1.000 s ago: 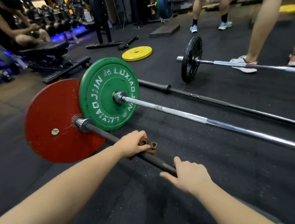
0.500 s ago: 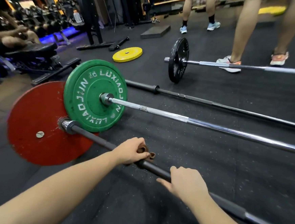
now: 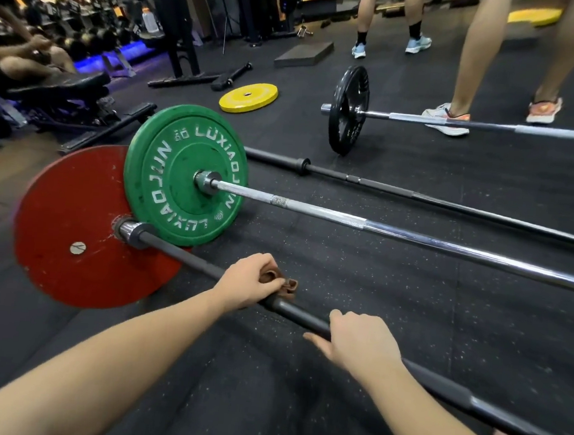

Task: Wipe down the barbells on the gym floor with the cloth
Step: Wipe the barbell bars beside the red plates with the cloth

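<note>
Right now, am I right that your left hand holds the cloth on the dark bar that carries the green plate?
Not quite: the head view shows the left hand holding the cloth on the dark bar that carries the red plate.

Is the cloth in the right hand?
No, the left hand grips the cloth on the bar; the right hand holds bare bar.

Cloth (image 3: 287, 283) on nearest barbell (image 3: 300, 316)
</note>
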Available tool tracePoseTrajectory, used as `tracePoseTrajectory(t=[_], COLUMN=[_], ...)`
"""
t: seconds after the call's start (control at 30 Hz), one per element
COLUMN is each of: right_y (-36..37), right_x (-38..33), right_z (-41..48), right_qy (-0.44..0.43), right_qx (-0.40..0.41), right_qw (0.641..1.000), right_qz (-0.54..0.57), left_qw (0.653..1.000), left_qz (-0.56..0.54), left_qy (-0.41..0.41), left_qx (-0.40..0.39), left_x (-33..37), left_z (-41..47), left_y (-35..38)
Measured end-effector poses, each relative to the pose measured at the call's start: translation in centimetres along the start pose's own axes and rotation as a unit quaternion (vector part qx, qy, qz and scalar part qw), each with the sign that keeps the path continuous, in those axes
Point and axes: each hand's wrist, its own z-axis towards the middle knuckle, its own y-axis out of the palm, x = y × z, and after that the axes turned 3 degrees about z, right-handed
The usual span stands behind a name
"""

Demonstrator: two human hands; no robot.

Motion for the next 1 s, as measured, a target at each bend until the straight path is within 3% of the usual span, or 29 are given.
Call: tracePoseTrajectory(t=[0.1, 0.2, 0.43, 0.67, 0.87, 1.0], right_y=[0.0, -0.2, -0.5, -0.1, -0.2, 0.0], right_x=[-0.2, -0.1, 1.1, 1.6, 1.5, 1.5], right_z=[0.0, -0.1, -1.8, -2.2, -2.4, -2.6], right_qy=[-0.003, 0.001, 0.032, 0.047, 0.048, 0.046], right_qx=[0.000, -0.010, -0.097, -0.040, -0.026, -0.025], right_qw=[1.000, 1.000, 0.995, 0.998, 0.998, 0.999], right_qz=[-0.018, -0.017, 0.022, -0.004, 0.002, 0.002], left_qw=[0.998, 0.995, 0.995, 0.999, 0.996, 0.996], left_qz=[-0.036, -0.029, 0.080, 0.037, 0.007, 0.050], left_qy=[0.042, 0.088, 0.021, 0.021, 0.089, 0.051], left_qx=[0.014, -0.023, -0.056, 0.022, -0.012, -0.059], left_x=[1.2, 0.7, -4.7, -1.1, 2.6, 0.8], left_z=[-0.6, -0.6, 1.0, -0.2, -1.2, 0.1], left_y=[1.3, 0.1, -4.0, -0.3, 0.9, -1.3])
